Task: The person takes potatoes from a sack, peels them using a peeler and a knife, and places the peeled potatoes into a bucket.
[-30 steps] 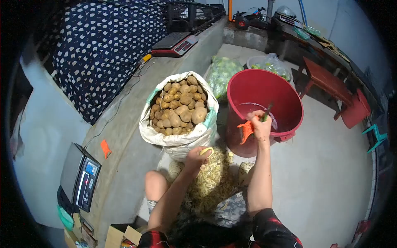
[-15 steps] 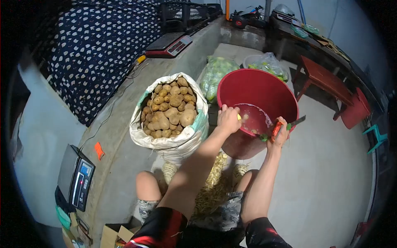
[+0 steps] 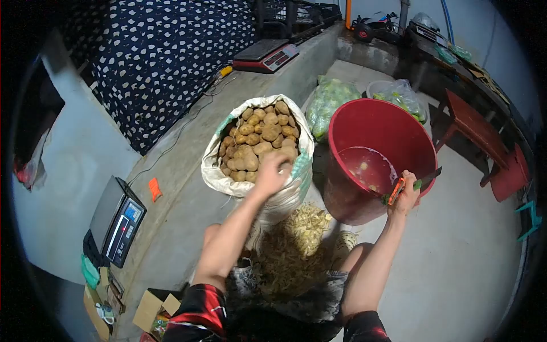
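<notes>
My left hand (image 3: 272, 175) is over the near right edge of a white woven sack (image 3: 219, 178) full of unpeeled potatoes (image 3: 250, 139). Its fingers are curved and apart beside the top potatoes, with nothing visible in them. At the near right rim of a large red tub (image 3: 364, 196), my right hand (image 3: 405, 196) is closed around an orange-handled tool (image 3: 395, 191), which looks like a peeler. A dark blade (image 3: 431, 177) with a green part sticks out on the hand's far side. Pale pieces (image 3: 363, 166) lie in the water inside the tub.
Peelings (image 3: 305, 228) are heaped on the floor between my feet. Bags of green vegetables (image 3: 332, 105) stand behind the tub. A digital scale (image 3: 121, 228) sits on the ledge at left, another scale (image 3: 266, 56) farther back. A red-brown stool (image 3: 476, 125) stands at right.
My left hand has moved from above the tub, where it held something yellow, left to the potato sack. My right hand stays at the tub's rim with its tool. The view has shifted left.
</notes>
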A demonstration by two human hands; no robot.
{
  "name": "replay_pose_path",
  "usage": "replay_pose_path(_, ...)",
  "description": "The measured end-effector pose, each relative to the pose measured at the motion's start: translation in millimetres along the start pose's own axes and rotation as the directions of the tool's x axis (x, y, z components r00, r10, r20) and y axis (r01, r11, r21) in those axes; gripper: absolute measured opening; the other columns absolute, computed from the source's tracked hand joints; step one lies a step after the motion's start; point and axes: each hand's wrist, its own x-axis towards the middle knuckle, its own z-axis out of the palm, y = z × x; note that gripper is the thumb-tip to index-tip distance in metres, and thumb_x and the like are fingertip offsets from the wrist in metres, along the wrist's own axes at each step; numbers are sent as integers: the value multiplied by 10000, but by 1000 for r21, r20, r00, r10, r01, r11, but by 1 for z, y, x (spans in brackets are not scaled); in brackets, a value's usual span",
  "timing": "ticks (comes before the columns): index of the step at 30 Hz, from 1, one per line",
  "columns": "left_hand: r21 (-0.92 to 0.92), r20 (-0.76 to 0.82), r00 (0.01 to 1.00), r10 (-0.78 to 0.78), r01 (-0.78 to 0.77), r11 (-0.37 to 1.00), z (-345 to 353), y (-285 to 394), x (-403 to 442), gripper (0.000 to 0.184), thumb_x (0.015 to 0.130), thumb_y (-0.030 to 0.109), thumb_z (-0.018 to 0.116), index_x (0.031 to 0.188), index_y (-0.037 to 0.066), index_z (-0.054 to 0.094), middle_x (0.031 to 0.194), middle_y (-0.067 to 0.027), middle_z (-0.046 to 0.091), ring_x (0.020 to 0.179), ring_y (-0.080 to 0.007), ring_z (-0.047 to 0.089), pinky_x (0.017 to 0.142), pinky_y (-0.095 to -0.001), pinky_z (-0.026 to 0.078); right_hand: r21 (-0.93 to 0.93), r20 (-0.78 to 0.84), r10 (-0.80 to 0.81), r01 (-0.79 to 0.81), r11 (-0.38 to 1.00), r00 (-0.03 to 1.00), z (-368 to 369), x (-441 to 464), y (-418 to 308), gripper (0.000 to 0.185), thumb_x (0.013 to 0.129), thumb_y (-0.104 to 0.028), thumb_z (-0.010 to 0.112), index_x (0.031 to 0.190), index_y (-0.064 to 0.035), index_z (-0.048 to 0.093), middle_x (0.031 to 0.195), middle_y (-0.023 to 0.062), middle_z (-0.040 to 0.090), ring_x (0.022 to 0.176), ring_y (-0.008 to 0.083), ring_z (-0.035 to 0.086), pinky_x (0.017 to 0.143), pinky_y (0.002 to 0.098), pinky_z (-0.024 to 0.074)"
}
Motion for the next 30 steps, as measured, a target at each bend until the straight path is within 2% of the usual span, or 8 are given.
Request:
replay_pose_path(3, 265, -121, 990, -71, 101, 959, -58, -41, -15, 286, 787, 193, 653, 1017, 24, 677, 1025, -192, 616, 1035, -364, 517, 938, -431, 413, -27, 34, 21, -20, 999, 999, 4, -1, 8, 194, 873, -180, 651, 717, -116, 555, 649, -72, 436, 572, 42, 404, 516, 234, 301)
replay_pose_path(7, 545, 165, 909, -382, 238, 804, -118, -58, -39, 274, 775, 218, 667, 979, 37, 693, 996, -187, 639, 1005, -378, 552, 920, -448, 444, -74, 62, 54, -49, 996, 997, 14, -6, 18, 194, 863, -182, 660, 713, -105, 562, 660, -70, 445, 578, 50, 406, 538, 237, 307)
replay_pose_path(11, 389, 185, 883, -432, 338, 857, -133, -77, -83, 305, 776, 274, 679, 930, 11, 678, 939, -224, 625, 950, -402, 564, 872, -465, 458, -143, 75, 47, -36, 989, 996, 30, -17, 24, 215, 862, -180, 669, 699, -101, 554, 675, -67, 463, 592, 52, 406, 555, 240, 312)
replay_pose_path(13, 467, 140, 942, -305, 209, 859, -130, -78, -103, 273, 782, 241, 680, 981, 56, 704, 954, -184, 639, 1000, -360, 568, 908, -442, 450, -218, 120, 129, -100, 971, 984, 32, -19, 29, 247, 870, -149, 666, 670, -91, 532, 702, -61, 491, 644, 53, 425, 606, 239, 340)
replay_pose_path(21, 418, -4, 977, -215, 197, 887, -124, -83, -125, 261, 785, 227, 697, 982, 55, 698, 949, -164, 645, 994, -337, 577, 899, -445, 454, -292, 206, 60, 2, 956, 977, 34, -22, 49, 263, 880, -99, 648, 661, -68, 506, 719, -67, 471, 711, 60, 422, 695, 243, 356)
replay_pose_path(23, 447, 13, 962, -274, 240, 862, -125, -81, -124, 293, 778, 249, 700, 985, 43, 696, 953, -163, 655, 972, -340, 589, 875, -455, 466, -282, 185, 109, -54, 958, 977, 32, -21, 46, 261, 879, -96, 647, 661, -68, 506, 712, -68, 467, 702, 59, 410, 683, 245, 348)
replay_pose_path(24, 446, 14, 961, -275, 240, 862, -126, -80, -119, 293, 778, 249, 700, 985, 43, 696, 953, -163, 655, 972, -340, 589, 875, -455, 466, -330, 193, 55, 12, 944, 980, 29, -17, 52, 312, 881, -159, 644, 640, -134, 448, 635, -62, 410, 559, 52, 391, 515, 243, 327)
replay_pose_path(30, 601, 121, 770, -627, 446, 663, -128, -73, -57, 327, 742, 242, 688, 994, 34, 707, 1047, -179, 682, 1013, -350, 634, 871, -453, 496, -320, 251, 12, 71, 945, 968, 36, -19, 52, 297, 880, -158, 655, 647, -119, 474, 629, -59, 414, 554, 53, 389, 508, 245, 326)
